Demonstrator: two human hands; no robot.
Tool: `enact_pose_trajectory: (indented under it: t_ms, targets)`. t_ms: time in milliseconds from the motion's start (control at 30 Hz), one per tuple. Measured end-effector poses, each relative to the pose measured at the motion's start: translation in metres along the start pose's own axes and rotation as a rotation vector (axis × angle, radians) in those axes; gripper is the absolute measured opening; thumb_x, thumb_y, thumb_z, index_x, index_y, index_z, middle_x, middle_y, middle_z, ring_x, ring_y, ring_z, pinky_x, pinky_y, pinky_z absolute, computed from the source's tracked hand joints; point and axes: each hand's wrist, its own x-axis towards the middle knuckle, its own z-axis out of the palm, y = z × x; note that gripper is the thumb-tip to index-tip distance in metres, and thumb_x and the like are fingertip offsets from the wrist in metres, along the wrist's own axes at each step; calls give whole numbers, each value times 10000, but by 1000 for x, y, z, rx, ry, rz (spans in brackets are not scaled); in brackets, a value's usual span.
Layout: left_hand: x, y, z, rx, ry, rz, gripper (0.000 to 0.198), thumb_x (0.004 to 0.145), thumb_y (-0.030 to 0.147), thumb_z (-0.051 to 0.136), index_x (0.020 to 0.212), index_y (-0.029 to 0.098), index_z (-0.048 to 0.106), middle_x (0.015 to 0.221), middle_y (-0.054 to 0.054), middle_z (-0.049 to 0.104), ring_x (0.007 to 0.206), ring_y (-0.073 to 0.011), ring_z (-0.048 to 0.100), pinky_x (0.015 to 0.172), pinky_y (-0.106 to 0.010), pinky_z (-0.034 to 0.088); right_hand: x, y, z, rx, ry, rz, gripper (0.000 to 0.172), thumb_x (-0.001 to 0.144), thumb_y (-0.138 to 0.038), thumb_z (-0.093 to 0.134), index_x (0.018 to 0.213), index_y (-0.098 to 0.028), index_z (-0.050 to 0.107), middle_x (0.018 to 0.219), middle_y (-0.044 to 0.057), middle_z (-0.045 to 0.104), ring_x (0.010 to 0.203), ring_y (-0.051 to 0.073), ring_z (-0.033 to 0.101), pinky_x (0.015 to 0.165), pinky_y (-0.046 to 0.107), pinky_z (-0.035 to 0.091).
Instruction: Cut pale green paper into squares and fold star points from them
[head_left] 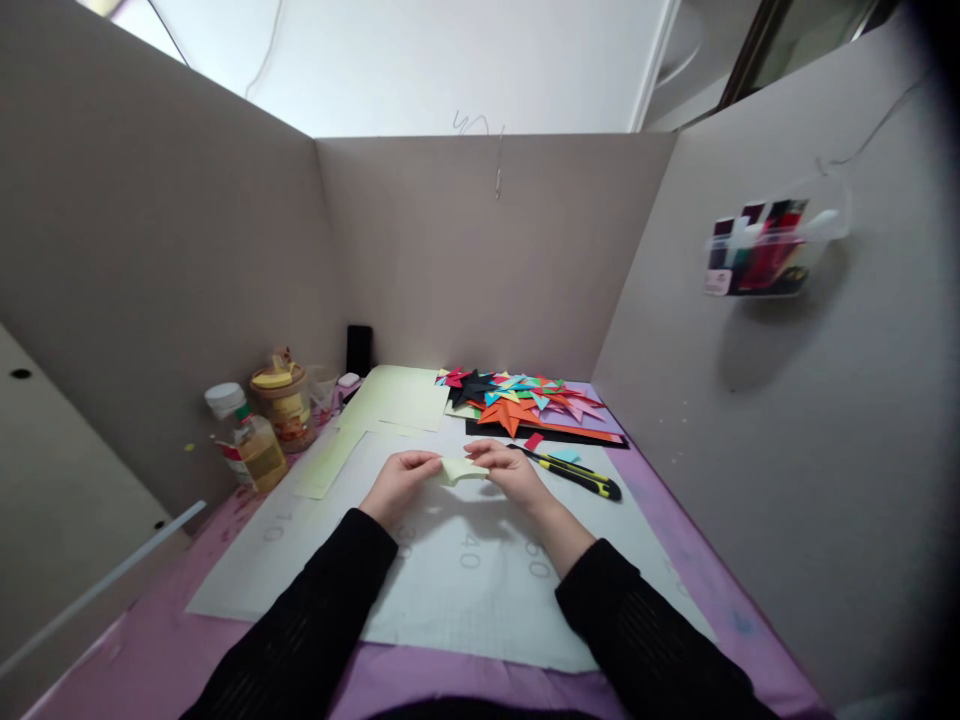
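A small piece of pale yellow-green paper (463,470) is stretched between my two hands, slightly curved, above the white mat (450,600). My left hand (403,484) pinches its left end between thumb and fingers. At its right end, my right hand (511,475) grips the paper with the fingers bent over it. To the right of my right hand lies a yellow and black utility knife (581,475). A red paper scrap (533,441) and a light teal scrap (565,455) lie near the knife.
Folded paper stars (508,412) in several colours are heaped at the back on coloured sheets. Pale yellow-green sheets (411,398) lie left of them. A glue bottle (251,450), a jar (287,405) and a black phone (359,350) stand on the left. Grey partitions (487,250) surround the table.
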Motion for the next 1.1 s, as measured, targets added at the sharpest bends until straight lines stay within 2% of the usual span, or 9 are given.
enact_pose_trajectory:
  t_ms: [133,400,500,633,733,867,1100]
  targets:
    - [0,2,-1,126,30,85,288,621,375,727,781,136,727,806,-90,706,749,-212,615,701,-291,449,0,-3,-1,-32,-4,-2,99,647,-171,662,673,-234,734,964,55,630,927,194,585,835,342,461]
    - [-4,5,2,64,6,67,256,683,400,675,728,148,677,668,-21,649,587,-137,555,568,-230,408,-2,-7,0,-131,-30,-34,150,675,-151,606,716,-222,732,970,62,623,926,197,586,823,351,467]
    - [-4,5,2,135,31,132,251,702,401,656,718,151,675,710,-31,654,651,-156,570,620,-241,422,-3,-12,0,-255,-79,-92,247,683,-106,554,814,-222,728,1021,70,605,981,204,572,872,370,446]
    - [-3,3,1,210,89,208,224,718,380,638,725,161,685,766,-50,670,740,-188,585,709,-271,437,-7,-23,7,-476,-170,-233,380,700,-106,556,1038,-238,668,1172,82,541,1086,215,519,931,386,413]
    - [0,0,1,188,122,191,213,707,363,644,742,158,689,763,-60,676,732,-196,590,703,-282,445,-10,-25,15,-580,-103,-353,409,728,-130,572,1117,-249,616,1138,80,570,1072,210,518,919,392,422]
    - [2,-4,2,178,149,175,224,688,357,656,760,150,699,773,-69,682,735,-199,591,700,-285,446,-12,-19,24,-654,34,-482,385,752,-62,473,1046,-247,639,970,62,638,940,192,558,843,385,452]
    - [3,-10,3,126,114,137,220,692,358,651,746,147,686,742,-45,664,706,-174,571,680,-260,428,-15,-12,29,-764,-11,-553,488,713,-32,456,1100,-276,625,1006,52,636,941,201,530,834,397,437]
